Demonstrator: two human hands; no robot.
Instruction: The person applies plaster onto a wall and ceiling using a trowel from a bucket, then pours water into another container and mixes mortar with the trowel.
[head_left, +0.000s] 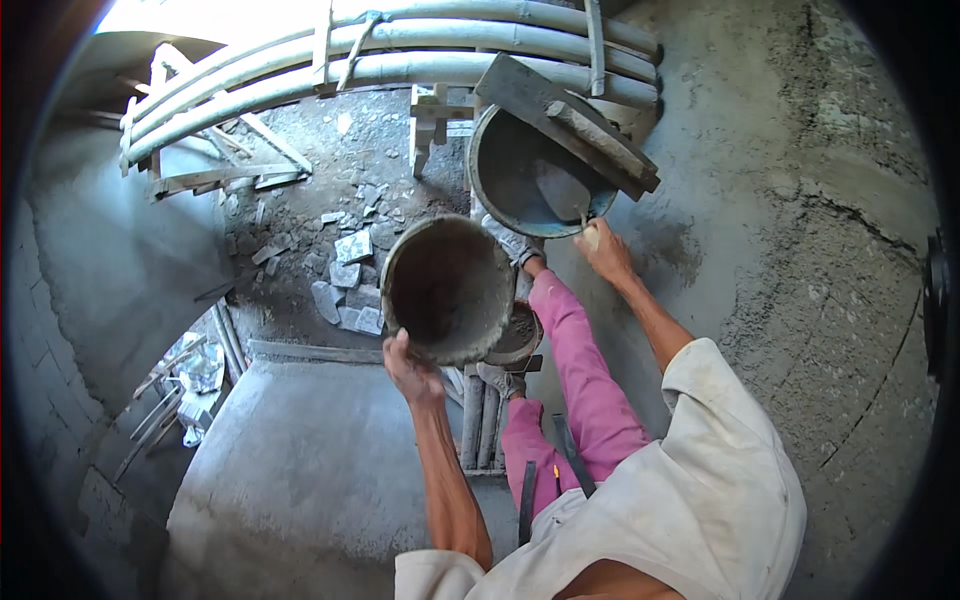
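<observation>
Grips on both sides are engaged: the right hand (605, 252) is wrapped round the handle of a trowel (563, 190), while the left hand (410, 372) pinches the rim of a bucket (405, 262). Along its length, the trowel runs from the grip at the near-right rim of a large tub (492, 165) up and leftward, so the blade lies inside the tub, its tip directed away from the person. From the right grip, the bucket lies to the left and nearer the body, past the tub's near-left rim; its mouth faces up toward the head, and the left hand has it by the near-left edge.

Right is clearly the hand nearer the tub, left the one at the bucket. The relation that matters, I judge, is this sideways gap between blade and bucket mouth; their relative heights I cannot tell. A wooden board (535, 100) spans the tub's far-right rim, beyond the blade, leaving the near-left side uncovered.
</observation>
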